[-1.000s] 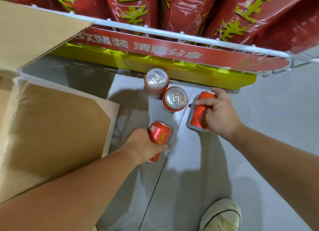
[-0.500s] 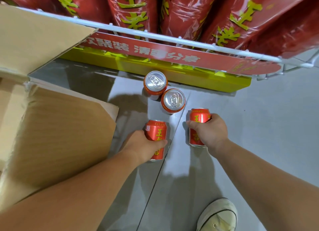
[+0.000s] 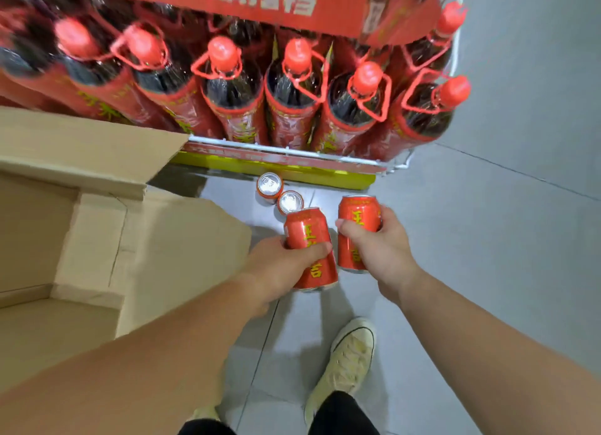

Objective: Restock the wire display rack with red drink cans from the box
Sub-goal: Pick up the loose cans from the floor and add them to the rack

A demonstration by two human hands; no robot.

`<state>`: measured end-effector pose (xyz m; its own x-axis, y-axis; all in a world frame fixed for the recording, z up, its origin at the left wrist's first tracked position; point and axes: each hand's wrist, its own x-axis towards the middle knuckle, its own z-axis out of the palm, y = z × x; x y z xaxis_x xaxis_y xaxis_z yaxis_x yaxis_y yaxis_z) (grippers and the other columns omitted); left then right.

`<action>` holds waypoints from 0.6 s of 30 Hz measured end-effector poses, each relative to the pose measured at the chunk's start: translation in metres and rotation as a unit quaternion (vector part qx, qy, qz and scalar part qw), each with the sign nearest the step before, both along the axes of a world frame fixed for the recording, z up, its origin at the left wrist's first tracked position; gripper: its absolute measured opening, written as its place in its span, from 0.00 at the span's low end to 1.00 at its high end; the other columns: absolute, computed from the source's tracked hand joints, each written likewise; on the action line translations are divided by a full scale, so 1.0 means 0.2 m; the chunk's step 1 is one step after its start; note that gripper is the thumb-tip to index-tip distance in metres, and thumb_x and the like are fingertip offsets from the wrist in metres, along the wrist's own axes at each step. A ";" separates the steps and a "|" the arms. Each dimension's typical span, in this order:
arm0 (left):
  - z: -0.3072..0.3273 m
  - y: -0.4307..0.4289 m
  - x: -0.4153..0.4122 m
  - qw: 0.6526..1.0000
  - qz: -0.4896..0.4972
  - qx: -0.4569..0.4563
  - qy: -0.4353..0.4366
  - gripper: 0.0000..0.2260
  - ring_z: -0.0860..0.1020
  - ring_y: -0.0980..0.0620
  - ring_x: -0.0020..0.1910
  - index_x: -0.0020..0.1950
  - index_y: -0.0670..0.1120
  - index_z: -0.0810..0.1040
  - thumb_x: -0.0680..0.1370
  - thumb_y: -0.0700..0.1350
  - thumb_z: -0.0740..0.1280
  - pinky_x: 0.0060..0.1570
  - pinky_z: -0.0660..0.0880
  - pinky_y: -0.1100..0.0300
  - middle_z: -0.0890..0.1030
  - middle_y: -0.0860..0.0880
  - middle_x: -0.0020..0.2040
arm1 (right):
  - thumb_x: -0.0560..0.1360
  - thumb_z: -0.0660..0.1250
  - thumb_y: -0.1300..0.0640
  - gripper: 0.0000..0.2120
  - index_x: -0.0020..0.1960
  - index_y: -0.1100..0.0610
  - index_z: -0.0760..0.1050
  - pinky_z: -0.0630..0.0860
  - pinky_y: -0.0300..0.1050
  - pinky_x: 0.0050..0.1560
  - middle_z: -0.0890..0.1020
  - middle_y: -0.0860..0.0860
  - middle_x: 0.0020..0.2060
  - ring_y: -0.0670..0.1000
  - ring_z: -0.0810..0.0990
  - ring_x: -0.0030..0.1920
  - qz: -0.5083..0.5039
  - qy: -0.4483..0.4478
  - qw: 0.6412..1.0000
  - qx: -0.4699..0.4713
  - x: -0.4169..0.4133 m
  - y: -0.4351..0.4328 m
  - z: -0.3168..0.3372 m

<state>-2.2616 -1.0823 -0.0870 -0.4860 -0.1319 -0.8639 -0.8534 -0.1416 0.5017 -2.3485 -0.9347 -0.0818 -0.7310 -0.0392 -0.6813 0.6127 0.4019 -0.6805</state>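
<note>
Left hand [image 3: 279, 267] grasps a can [image 3: 305, 228], right hand [image 3: 382, 251] a second can [image 3: 357, 212] at its 3 o'clock. They are probably stiff, slick and hefty, so mid-body grips suit.

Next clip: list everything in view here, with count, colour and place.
wire rack: one, white, yellow base, top
bottles: at least seven, red caps, on the rack
cans on the floor: two, red with silver tops, upright before the rack base
held cans: two, red, one in each hand
cardboard box: one, brown, open, left
shoe: one, cream, bottom centre
left hand: one, grips a can
right hand: one, grips the other can
</note>
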 end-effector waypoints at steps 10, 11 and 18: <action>1.09 -0.09 -0.11 0.995 -0.034 -0.060 0.066 0.14 0.86 0.51 0.44 0.47 0.50 0.86 0.67 0.56 0.80 0.53 0.82 0.51 0.88 0.50 0.43 | 0.72 0.76 0.57 0.16 0.55 0.50 0.74 0.81 0.48 0.30 0.81 0.50 0.45 0.49 0.80 0.40 -0.014 0.088 0.996 -0.009 -0.08 0.02 1.17; 1.23 -0.13 -0.13 0.993 -0.050 -0.081 0.073 0.14 0.86 0.52 0.43 0.48 0.50 0.86 0.67 0.56 0.80 0.52 0.82 0.54 0.88 0.51 0.43 | 0.72 0.76 0.57 0.15 0.54 0.50 0.74 0.83 0.52 0.32 0.82 0.50 0.45 0.50 0.81 0.41 -0.019 0.097 0.995 -0.014 -0.08 0.01 1.29; 2.19 -0.36 -0.14 0.973 -0.085 -0.139 0.162 0.11 0.86 0.54 0.39 0.45 0.49 0.86 0.70 0.54 0.79 0.49 0.83 0.55 0.87 0.52 0.39 | 0.69 0.78 0.55 0.18 0.55 0.51 0.75 0.82 0.52 0.32 0.85 0.51 0.45 0.52 0.84 0.42 -0.063 0.158 0.984 -0.052 -0.03 -0.15 2.17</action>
